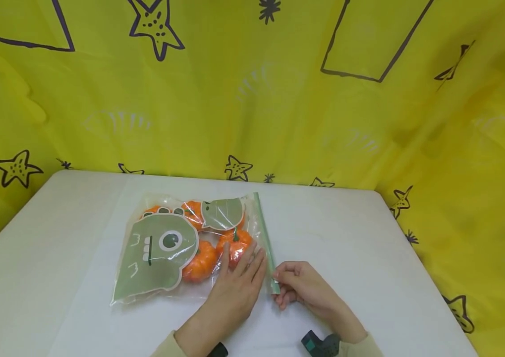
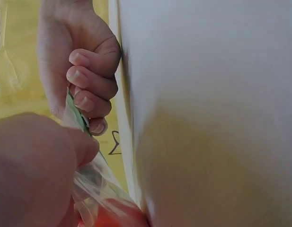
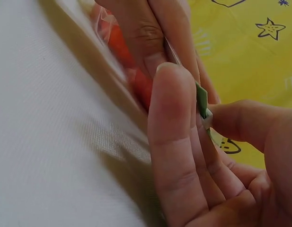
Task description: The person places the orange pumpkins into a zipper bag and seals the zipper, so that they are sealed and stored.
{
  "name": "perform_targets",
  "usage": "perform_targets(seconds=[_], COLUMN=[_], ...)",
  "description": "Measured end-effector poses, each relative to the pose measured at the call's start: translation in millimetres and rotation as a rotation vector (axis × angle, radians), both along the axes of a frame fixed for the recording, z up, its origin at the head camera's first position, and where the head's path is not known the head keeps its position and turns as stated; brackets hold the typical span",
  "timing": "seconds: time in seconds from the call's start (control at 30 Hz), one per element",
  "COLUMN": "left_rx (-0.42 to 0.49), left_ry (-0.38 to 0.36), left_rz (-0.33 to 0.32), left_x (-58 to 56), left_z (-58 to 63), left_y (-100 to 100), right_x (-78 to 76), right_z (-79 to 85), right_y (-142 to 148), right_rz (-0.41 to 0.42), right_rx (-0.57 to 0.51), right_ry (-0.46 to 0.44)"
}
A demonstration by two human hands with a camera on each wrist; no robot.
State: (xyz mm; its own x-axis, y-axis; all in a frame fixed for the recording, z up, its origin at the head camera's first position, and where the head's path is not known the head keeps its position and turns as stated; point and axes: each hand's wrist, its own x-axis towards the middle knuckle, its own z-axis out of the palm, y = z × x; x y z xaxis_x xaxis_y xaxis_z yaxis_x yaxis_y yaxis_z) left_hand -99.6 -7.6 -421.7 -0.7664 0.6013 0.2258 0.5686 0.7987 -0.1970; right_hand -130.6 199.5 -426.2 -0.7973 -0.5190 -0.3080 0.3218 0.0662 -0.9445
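Note:
A clear zipper bag (image 1: 145,270) with a green one-eyed monster print lies on the white table, with several small orange pumpkins (image 1: 200,263) inside. Its green zip strip (image 1: 262,218) runs along the right side. My left hand (image 1: 236,292) grips the bag beside the strip, fingers laid over the top and thumb (image 3: 148,35) on the underside. At the strip's near end, my right hand (image 1: 308,287) pinches the small pale slider (image 3: 206,118) between thumb and fingers. Curled fingers (image 2: 91,82) of the right hand show below the strip in the left wrist view.
The white table (image 1: 346,238) extends around the bag on both sides. A yellow cloth (image 1: 207,109) with dark star drawings hangs behind and beside it. Dark wrist devices (image 1: 321,344) sit at both sleeves.

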Motion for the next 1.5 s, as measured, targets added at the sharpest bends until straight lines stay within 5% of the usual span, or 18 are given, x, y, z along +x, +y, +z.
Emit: perform_targets(seconds=[0.43,0.73,1.1,1.5], left_rx=[-0.007,-0.046,-0.019,-0.021], left_ry=[-0.057,-0.061,-0.083,-0.058], left_rz=[0.005,0.018,0.004,0.013], left_x=[2.2,3.5,2.7,4.0], left_z=[1.7,1.8,4.0,4.1], left_y=[1.0,1.3,1.2,4.0], right_x=[-1.9,-4.5,-17.7,-18.6], right_z=[5.7,2.1,21.1,12.5], right_y=[3.7,-1.2,4.5,8.3], right_rz=[-0.04,-0.14,0.065,0.106], right_rx=[0.055,0.091,0.281,0.222], right_ry=[-0.003,0.013,0.07,0.042])
